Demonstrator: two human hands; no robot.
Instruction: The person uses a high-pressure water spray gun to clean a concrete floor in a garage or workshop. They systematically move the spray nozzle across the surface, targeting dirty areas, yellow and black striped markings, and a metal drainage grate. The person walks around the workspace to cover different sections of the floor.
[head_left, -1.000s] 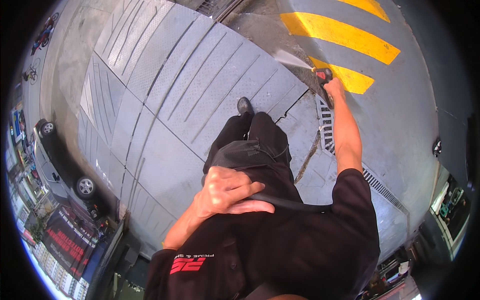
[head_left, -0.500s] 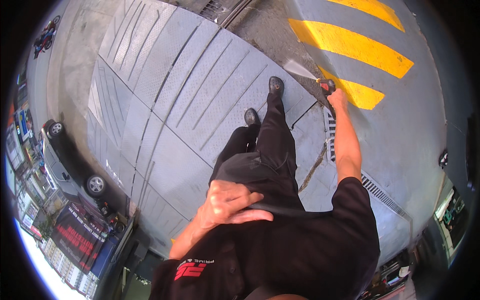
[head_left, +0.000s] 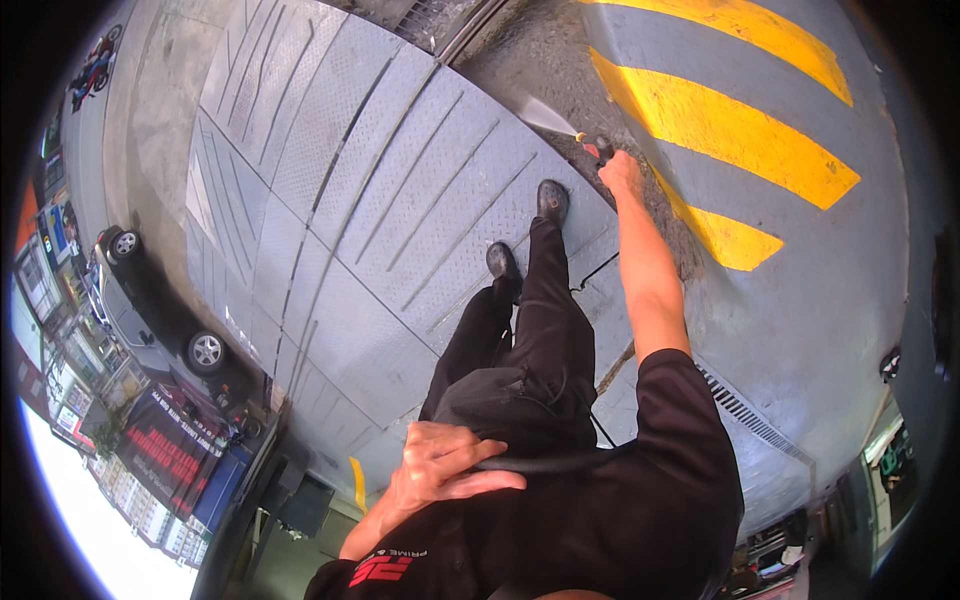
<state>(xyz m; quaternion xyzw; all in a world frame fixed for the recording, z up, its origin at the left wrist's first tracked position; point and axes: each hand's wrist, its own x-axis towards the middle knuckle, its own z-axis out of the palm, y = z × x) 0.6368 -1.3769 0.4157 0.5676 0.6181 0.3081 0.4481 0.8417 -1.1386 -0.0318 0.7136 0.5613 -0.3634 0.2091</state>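
While the right arm reaches far out ahead, nearly straight and bare below its short black sleeve, the right hand (head_left: pixel 622 176) wraps closed around the handle of a black-and-red spray gun (head_left: pixel 604 148). The gun lies over the rough, dark concrete strip (head_left: pixel 535 60), and from its small yellow tip a white, fan-shaped spray (head_left: pixel 548 117) points forward and to the left. The left arm is bent across the belly, with the left hand (head_left: pixel 440 466) knuckles up, fingers curled and thumb stretched below them. A smooth dark band (head_left: pixel 560 463) runs beside that hand; I cannot tell whether the fingers grip it.

Below lie grey metal plates (head_left: pixel 340 290) with a fine raised tread, straight seams and long parallel ribs. To the right, the smooth grey floor (head_left: pixel 790 330) bears broad yellow stripes (head_left: pixel 740 125), and a slotted drain cover (head_left: pixel 745 410) crosses it. Two dark, rounded shoes (head_left: pixel 552 201) stand on the plates.

Compared with half a second ago, the gun has swung left, away from the nearest yellow stripe, while the left hand keeps much the same curled shape.
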